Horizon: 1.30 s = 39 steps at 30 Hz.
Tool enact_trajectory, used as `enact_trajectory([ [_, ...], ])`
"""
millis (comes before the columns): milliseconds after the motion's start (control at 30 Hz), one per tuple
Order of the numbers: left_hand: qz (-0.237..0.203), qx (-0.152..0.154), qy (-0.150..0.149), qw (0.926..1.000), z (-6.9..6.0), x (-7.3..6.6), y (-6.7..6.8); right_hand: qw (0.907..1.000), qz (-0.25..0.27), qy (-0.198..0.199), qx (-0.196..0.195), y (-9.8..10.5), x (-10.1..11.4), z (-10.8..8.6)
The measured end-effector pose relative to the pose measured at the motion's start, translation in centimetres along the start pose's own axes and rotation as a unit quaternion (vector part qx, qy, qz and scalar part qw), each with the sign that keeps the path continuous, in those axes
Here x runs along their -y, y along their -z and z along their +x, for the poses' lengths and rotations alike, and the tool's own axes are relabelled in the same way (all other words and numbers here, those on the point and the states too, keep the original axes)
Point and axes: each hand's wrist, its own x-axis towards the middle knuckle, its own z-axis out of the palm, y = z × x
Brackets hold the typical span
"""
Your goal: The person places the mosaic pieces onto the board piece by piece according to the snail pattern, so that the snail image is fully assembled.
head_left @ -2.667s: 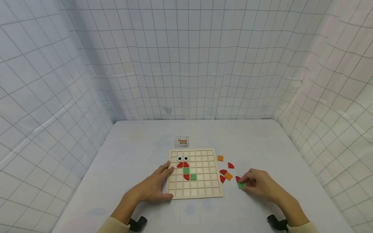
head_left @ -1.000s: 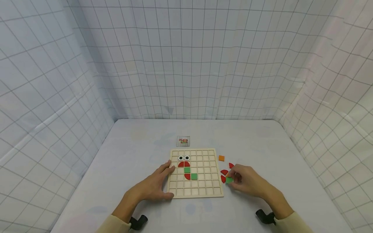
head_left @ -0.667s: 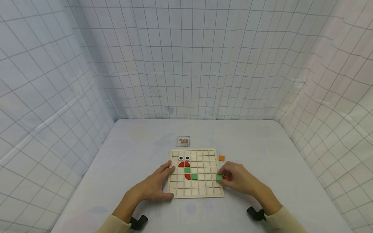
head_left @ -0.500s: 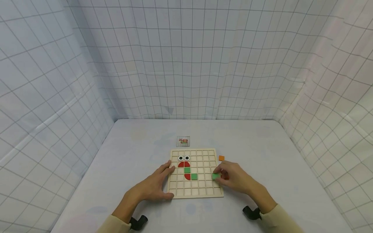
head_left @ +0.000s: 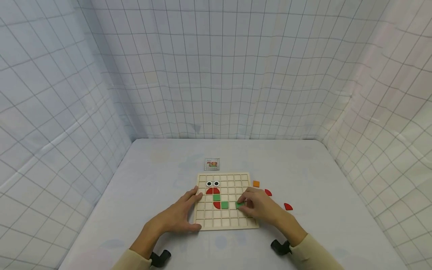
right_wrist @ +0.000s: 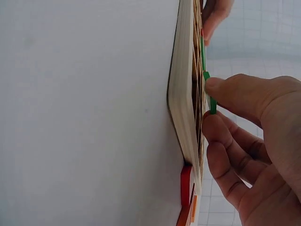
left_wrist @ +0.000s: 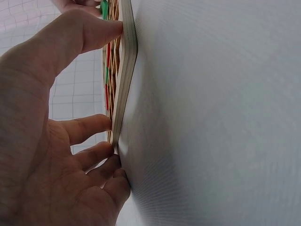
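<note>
Left hand [head_left: 176, 218]: spread, touches grid board [head_left: 225, 222]; right hand [head_left: 261, 205]: pinches green square tile [head_left: 238, 206] over board; picture card [head_left: 212, 164] beyond

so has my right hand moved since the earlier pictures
Yes: in the head view, your right hand has moved left, from beside the grid board to over its right side.

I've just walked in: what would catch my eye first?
Probably the cartoon eyes, near the far left corner of the pale board, with red pieces just below them. Then the right hand, pinching a green square over the board, while the left hand touches its left edge.
</note>
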Motion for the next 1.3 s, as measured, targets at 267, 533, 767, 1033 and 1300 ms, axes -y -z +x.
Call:
enact_trajectory([
  [267,-0.002,0.0,0.002,1.0,0.0,-0.1,0.0,0.9996,-0.027,-0.006,-0.003,-0.4,0.5,0.4],
  [533,0.001,-0.002,0.002,1.0,-0.1,-0.1,0.0,0.9992,-0.039,-0.013,0.004,-0.5,0.9,0.9],
  [767,0.005,-0.005,0.0,1.0,-0.1,-0.2,0.0,0.9982,-0.057,-0.018,0.011,-0.6,1.5,1.3],
  [1033,0.007,-0.007,0.0,1.0,-0.1,-0.2,-0.1,0.9977,-0.059,-0.027,0.019,-0.8,1.5,1.5],
  [1300,0.001,-0.006,0.002,1.0,-0.1,-0.3,-0.1,0.9983,-0.052,-0.013,0.021,-1.0,1.6,1.7],
])
